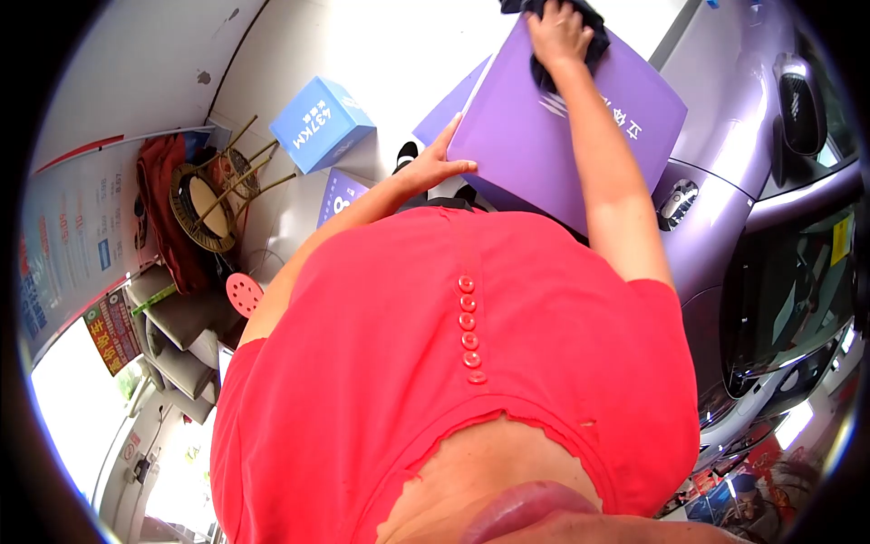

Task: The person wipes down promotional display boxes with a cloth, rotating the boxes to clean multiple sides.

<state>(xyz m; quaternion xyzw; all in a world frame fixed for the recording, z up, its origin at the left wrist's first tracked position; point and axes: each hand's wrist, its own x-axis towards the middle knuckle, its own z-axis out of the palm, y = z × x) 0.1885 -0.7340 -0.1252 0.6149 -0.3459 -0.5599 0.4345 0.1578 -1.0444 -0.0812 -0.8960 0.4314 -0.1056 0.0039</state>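
My left hand [440, 165] holds the near left edge of a large purple box [517, 136], its thumb reaching toward the box's face and its fingers along the side. White characters are printed on this box. At its far end, my right hand [558, 34] presses a dark cloth [594, 27] against the surface, fingers bent over the fabric. Part of the cloth hangs past the box's edge. Another purple panel or box [449, 104] shows behind the left edge.
A purple car [702, 199] stands close on the right. To the left are a blue box [317, 127] marked 437KM, a smaller purple box [340, 195], a stool [204, 208] lying on its side, grey cushions [177, 317] and a poster board [77, 236].
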